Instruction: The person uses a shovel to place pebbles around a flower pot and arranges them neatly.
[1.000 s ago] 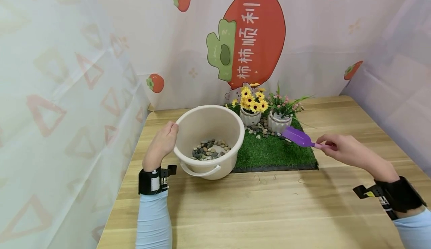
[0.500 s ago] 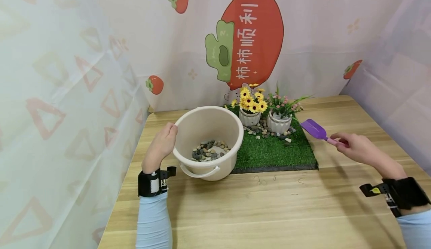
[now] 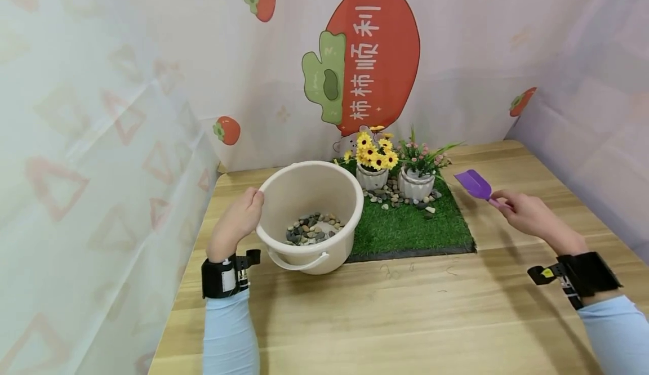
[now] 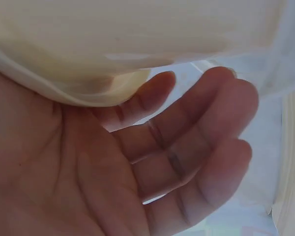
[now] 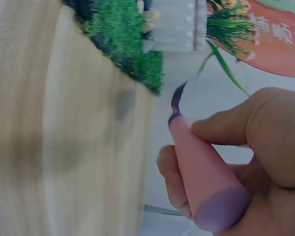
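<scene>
At the left of the head view, my left hand (image 3: 240,220) grips the rim of a beige plastic bucket (image 3: 337,245), which tilts slightly toward me. Several mixed pebbles (image 3: 311,228) lie on its bottom. The left wrist view has the curled fingers (image 4: 187,118) below the rim, the thumb hidden. Over on the right, my right hand (image 3: 529,215) holds a small purple trowel (image 3: 474,184) in the air, right of the turf mat. Its pink handle (image 5: 199,167) lies between thumb and curled fingers in the right wrist view. The trowel's blade carries nothing visible.
A green turf mat (image 3: 405,231) lies right of the bucket. Two white pots stand on it, one with yellow flowers (image 3: 372,152), one with pink flowers (image 3: 418,158). Pebbles (image 3: 390,190) surround the pots. A curtain (image 3: 274,93) hangs behind the wooden table (image 3: 385,318).
The trowel has moved from over the mat in front of the pink-flower pot to the right and slightly back. My left hand keeps its hold on the bucket; the view shifted slightly.
</scene>
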`<state>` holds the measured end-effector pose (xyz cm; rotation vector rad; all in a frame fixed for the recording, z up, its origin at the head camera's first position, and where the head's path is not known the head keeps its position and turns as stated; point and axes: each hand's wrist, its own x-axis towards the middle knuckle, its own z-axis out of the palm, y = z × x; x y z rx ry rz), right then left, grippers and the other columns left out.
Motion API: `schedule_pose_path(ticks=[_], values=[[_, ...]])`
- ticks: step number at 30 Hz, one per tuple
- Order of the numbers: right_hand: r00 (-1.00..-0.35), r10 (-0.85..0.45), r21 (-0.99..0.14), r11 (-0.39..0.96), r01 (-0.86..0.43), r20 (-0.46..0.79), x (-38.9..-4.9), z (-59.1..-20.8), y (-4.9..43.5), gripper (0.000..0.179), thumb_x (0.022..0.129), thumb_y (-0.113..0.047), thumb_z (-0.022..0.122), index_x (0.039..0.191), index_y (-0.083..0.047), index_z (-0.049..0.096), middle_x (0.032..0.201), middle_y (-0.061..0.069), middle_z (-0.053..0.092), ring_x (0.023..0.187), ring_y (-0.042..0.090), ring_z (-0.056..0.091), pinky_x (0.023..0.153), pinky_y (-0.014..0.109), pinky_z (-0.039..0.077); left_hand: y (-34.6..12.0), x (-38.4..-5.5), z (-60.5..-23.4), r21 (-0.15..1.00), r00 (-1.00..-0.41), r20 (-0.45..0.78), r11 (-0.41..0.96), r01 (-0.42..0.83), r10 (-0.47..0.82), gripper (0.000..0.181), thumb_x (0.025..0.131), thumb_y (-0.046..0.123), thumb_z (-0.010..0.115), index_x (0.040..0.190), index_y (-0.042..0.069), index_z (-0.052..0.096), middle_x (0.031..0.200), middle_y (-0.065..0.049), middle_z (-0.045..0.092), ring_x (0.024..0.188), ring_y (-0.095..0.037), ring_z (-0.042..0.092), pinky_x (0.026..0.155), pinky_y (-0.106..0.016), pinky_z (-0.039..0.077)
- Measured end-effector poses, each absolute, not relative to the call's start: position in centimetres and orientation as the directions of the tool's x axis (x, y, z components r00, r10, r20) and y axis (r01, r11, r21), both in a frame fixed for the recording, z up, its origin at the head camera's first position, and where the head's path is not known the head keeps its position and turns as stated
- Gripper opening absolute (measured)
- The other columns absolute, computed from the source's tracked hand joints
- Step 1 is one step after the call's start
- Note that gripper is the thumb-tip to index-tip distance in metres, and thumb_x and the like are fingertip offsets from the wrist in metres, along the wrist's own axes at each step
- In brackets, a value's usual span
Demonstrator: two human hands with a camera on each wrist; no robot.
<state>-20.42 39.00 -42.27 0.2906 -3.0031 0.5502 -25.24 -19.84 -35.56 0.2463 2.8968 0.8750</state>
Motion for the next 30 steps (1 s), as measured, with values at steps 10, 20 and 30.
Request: schedule_pose_path(ticks=[10, 20, 30], values=[[-0.985, -0.118, -0.350, 0.924, -0.157, 0.128, -22.0, -43.5, 39.4, 0.035, 0.092, 0.000, 0.043, 0.122, 0.014, 0.051, 0.075, 0.018, 0.059, 0.057, 0.019, 0.042, 0.055, 0.032, 0.031, -19.6, -25.1, -34.9, 0.562, -0.984, -0.053, 0.820, 0.110, 0.168, 0.052, 0.107, 0.038, 0.018, 0.130, 0.001, 0.047, 0.114, -0.020, 0.061, 0.098, -0.031, 0.060, 0.079, -0.040, 0.047], [-0.980, -0.110, -0.362, 0.918, -0.165, 0.167, -21.8, -45.2, 40.5, 0.021, 0.093, 0.001, 0.050, 0.110, 0.013, 0.055, 0.083, 0.027, 0.062, 0.063, 0.026, 0.053, 0.058, 0.044, 0.043, -19.3, -24.5, -35.1, 0.541, -0.986, -0.065, 0.836, 0.098, 0.157, 0.054, 0.106, 0.039, 0.018, 0.135, 0.003, 0.046, 0.118, -0.019, 0.061, 0.104, -0.032, 0.060, 0.085, -0.044, 0.047], [-0.985, -0.088, -0.350, 0.927, -0.136, 0.149, -22.1, -45.7, 40.2, 0.021, 0.096, -0.002, 0.045, 0.111, 0.010, 0.055, 0.097, 0.035, 0.063, 0.079, 0.048, 0.062, 0.069, 0.061, 0.047, -19.5, -24.4, -35.1, 0.548, -0.988, -0.064, 0.833, 0.082, 0.139, 0.055, 0.106, 0.039, 0.018, 0.137, 0.002, 0.044, 0.123, -0.021, 0.059, 0.110, -0.035, 0.058, 0.088, -0.047, 0.046]])
